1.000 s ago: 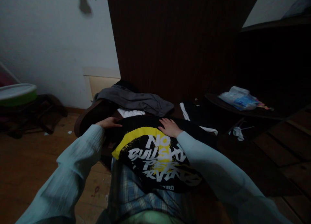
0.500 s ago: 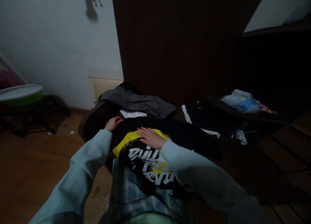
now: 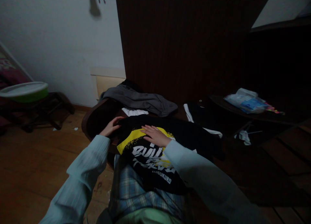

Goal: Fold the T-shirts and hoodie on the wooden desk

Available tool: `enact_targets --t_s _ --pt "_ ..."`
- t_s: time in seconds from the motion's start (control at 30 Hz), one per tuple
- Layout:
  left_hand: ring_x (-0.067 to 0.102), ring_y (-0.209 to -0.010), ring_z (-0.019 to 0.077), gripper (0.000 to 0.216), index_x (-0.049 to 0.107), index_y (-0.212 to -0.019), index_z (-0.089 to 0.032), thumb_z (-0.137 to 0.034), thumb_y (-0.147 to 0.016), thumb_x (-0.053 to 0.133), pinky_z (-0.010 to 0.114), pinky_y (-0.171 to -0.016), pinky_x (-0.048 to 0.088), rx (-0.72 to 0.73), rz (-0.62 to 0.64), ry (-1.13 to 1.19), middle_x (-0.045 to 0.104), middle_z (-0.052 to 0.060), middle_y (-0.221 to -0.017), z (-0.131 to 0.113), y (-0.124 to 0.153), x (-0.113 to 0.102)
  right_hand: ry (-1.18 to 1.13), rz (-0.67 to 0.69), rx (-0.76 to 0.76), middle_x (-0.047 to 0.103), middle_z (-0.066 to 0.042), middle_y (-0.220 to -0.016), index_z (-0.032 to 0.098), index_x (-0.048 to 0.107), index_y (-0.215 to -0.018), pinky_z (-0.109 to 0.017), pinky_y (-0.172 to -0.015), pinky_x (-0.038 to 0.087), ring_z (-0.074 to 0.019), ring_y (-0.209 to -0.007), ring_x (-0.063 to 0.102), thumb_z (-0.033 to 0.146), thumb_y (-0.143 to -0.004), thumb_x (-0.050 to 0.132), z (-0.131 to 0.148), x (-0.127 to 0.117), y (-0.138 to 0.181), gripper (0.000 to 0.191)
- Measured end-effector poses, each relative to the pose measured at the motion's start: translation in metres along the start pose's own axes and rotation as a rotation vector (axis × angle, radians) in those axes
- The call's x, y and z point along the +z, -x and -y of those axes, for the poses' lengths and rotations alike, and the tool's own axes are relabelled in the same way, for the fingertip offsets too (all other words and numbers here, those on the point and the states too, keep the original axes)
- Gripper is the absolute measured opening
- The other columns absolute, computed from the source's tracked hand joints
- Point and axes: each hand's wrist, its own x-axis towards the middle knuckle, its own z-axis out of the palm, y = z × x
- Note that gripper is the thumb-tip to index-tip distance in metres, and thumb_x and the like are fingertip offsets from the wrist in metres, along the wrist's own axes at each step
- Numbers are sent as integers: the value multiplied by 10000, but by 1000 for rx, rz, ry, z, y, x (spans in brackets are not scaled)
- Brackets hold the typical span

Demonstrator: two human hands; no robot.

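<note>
The black garment (image 3: 151, 156) reads "BUL…"; below, "…ISUKURO".

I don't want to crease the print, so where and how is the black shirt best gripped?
The black shirt is probably best pinched at its far-left corner, coming from the left. It lies spread out, that corner plain black and clear of the yellow-and-white print, with the left hand beside it. The right hand lies across the print, where gripping would likely crease it.

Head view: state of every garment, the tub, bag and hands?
Black printed shirt: spread, draped toward lap.
Grey garment: rumpled.
White cloth: partly hidden.
White-trimmed black garment: fold unclear.
Green tub: upright, cover unclear.
Plastic bag: crumpled.
Left hand: fingers bent at shirt's edge.
Right hand: open on shirt's print.
</note>
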Motion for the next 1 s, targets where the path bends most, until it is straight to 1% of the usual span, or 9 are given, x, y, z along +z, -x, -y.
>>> enact_targets --t_s 0.13,0.23,0.33,0.4,0.47,0.57,0.7,0.87,1.0 --pt "574 -958 266 577 542 -1111 -173 -359 -569 611 350 -792 472 82 70 -50 620 87 -1060 0 3 -1 -20 -1 9 330 -50 -1411 215 411 -1293 -426 -1064 218 -197 -1309 261 380 -895 347 1 -2 0 435" --pt "580 -948 261 468 585 -1020 -161 -352 -593 608 371 -823 462 115 21 -181 630 92 -1039 3 1 0 -31 -1 14 324 -46 -1414 217 410 -1294 -427 -1067 213 -195 -1311 256 380 -895 348 3 -3 1 436" --pt "580 -923 240 334 600 -932 -155 -322 -651 536 385 -856 439 209 -161 -328 636 90 -959 5 0 2 -54 -5 28 337 -39 -1407 231 422 -1285 -424 -1067 215 -189 -1308 263 383 -889 363 4 -4 1 429" --pt "566 -929 225 300 590 -935 -160 -284 -688 476 380 -871 423 294 -325 -421 620 84 -950 3 2 3 -72 -15 37 351 -36 -1400 239 418 -1287 -422 -1068 215 -184 -1306 269 389 -883 373 5 -4 1 433" --pt "557 -915 213 270 581 -916 -166 -262 -708 439 368 -862 421 334 -447 -475 602 80 -931 2 4 2 -90 -30 43 363 -38 -1393 240 404 -1297 -416 -1068 220 -181 -1301 279 397 -879 381 4 -4 1 448" --pt "552 -861 206 189 566 -804 -173 -282 -701 451 349 -831 429 274 -498 -460 578 65 -853 2 3 1 -103 -55 45 384 -47 -1380 232 400 -1301 -407 -1064 235 -179 -1290 301 393 -873 393 4 -3 1 457" --pt "549 -828 182 170 517 -779 -190 -313 -667 481 304 -780 442 95 -507 -222 561 23 -805 8 -2 -1 -99 -71 47 400 -52 -1369 223 425 -1283 -405 -1060 248 -183 -1282 318 383 -870 404 4 -2 2 443" --pt "549 -656 149 303 514 -761 -188 -444 -610 574 244 -584 445 -75 -510 81 551 -18 -669 7 -2 -4 -99 -88 42 406 -53 -1365 216 446 -1267 -397 -1059 254 -184 -1277 327 384 -868 412 4 -2 2 434" --pt "583 -629 172 396 534 -737 -178 -526 -571 621 267 -553 459 -164 -535 307 583 8 -639 -1 4 -6 -103 -94 46 417 -64 -1357 199 463 -1254 -394 -1057 258 -188 -1270 339 375 -865 421 4 -2 2 429"
